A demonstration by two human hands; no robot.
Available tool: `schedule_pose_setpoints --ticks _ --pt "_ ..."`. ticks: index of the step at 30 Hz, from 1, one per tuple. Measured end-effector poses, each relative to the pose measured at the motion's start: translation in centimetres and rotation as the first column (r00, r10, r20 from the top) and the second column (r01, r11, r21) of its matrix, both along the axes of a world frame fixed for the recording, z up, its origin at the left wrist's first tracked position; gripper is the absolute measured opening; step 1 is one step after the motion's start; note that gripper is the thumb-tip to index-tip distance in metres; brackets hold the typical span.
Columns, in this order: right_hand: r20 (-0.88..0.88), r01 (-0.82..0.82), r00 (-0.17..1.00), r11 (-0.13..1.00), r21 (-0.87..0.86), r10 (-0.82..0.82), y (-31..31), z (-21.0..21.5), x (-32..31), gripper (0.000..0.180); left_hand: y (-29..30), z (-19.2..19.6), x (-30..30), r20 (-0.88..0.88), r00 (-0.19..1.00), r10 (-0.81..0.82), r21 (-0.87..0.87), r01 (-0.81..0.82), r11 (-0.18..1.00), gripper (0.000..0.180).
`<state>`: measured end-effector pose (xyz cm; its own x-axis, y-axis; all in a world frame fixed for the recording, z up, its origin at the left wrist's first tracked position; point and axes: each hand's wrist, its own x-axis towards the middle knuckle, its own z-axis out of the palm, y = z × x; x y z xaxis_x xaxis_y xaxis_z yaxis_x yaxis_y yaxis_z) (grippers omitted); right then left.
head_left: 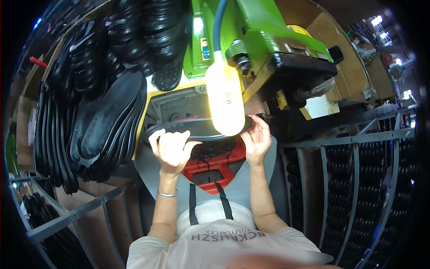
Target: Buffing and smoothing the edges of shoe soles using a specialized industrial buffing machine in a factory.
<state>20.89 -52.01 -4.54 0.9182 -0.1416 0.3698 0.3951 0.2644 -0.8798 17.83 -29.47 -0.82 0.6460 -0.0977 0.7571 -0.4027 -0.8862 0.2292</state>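
Note:
A black shoe sole (199,128) lies crosswise in front of me, held at both ends. My left hand (171,149) grips its left end, with the thumb stretched along the near edge and the fingers curled over the rim. At the other end my right hand (257,140) pinches the sole between thumb and fingers. A glowing work lamp (225,98) hangs just above and hides part of the sole's right half. Beneath the sole, between my knees, is a red plastic basket (208,168) with dark scraps in it.
A green machine (268,36) with a dark head stands ahead to the right. Stacked black soles (107,116) crowd the left side, with more piled behind. Metal racks (358,136) full of dark soles stand at the right; another metal rack (76,215) is at lower left.

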Motion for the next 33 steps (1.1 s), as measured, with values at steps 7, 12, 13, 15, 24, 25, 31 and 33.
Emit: schedule_pose_setpoints --ticks 7,12,13,15,24,25,31,33 --pt "-0.320 0.014 0.947 1.000 0.001 -0.013 -2.1 -5.7 -5.7 0.093 -7.0 -5.4 0.3 -0.311 0.888 -0.338 -0.554 0.119 0.824 0.031" --pt "-0.270 -0.049 0.961 0.933 -0.356 -0.053 -2.9 -7.3 -12.1 0.115 -16.7 -5.7 -0.4 -0.453 0.734 -0.506 -0.631 0.137 0.764 0.042" --pt "-0.273 -0.015 0.959 0.945 -0.327 -0.079 -3.3 -5.3 -12.1 0.110 -17.3 -5.2 -0.1 -0.463 0.723 -0.513 -0.635 0.133 0.761 0.041" --pt "-0.265 0.014 0.956 0.921 -0.390 -0.126 -5.6 -5.4 -11.9 0.105 -19.0 -4.0 0.3 -0.464 0.701 -0.542 -0.647 0.149 0.747 0.040" --pt "-0.341 0.201 0.926 0.975 0.090 -0.159 -16.9 4.8 5.0 0.048 -11.6 9.8 -3.8 0.107 0.319 -0.942 -0.852 0.517 0.079 0.011" --pt "-0.264 0.148 0.957 0.986 0.078 -0.122 -16.7 5.1 8.5 0.044 -11.3 10.3 -6.4 0.541 0.474 -0.695 -0.823 0.469 -0.321 0.017" --pt "-0.279 0.305 0.625 0.557 -0.772 -0.729 -23.0 -0.3 19.8 0.049 -8.2 12.3 -6.1 0.766 0.128 -0.630 -0.615 0.432 -0.660 0.035" --pt "-0.217 0.235 0.569 0.409 -0.882 -0.793 -18.7 -0.2 20.1 0.047 -7.3 12.2 -6.6 0.814 0.147 -0.563 -0.559 0.465 -0.687 0.034"
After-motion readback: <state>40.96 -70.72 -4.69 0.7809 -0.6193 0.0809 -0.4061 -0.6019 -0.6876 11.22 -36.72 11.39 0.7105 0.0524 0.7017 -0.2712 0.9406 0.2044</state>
